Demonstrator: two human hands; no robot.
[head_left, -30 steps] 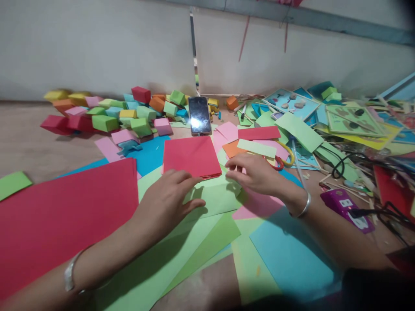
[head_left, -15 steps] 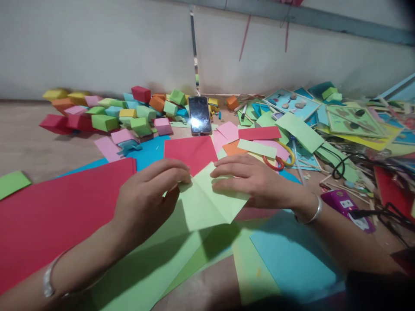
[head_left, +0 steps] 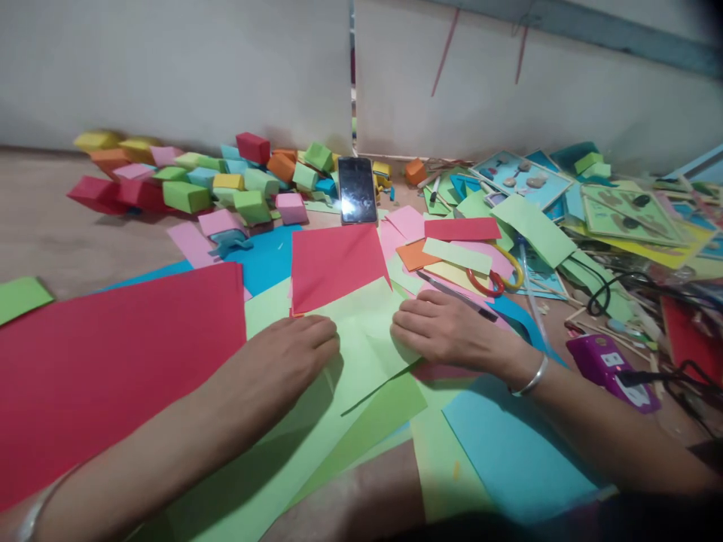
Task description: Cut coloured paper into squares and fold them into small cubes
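A light green paper sheet with faint creases lies in front of me, over other papers, its near right edge lifted slightly. My left hand grips its left side, knuckles up and fingers together; the fingertips are hidden. At the opposite side my right hand is closed on the sheet with bent fingers, thumb out of sight. Just beyond the sheet lies a red paper square. Larger green paper spreads underneath.
A phone stands near the wall beside folded paper boxes. A red sheet lies left. Toward the right are scissors, a pen, paper strips, a purple power socket with black cables, and blue paper.
The green sheet has gone from raised and bent along a crease to lying flatter. Both hands have lowered, with knuckles turned up. The view has shifted slightly.
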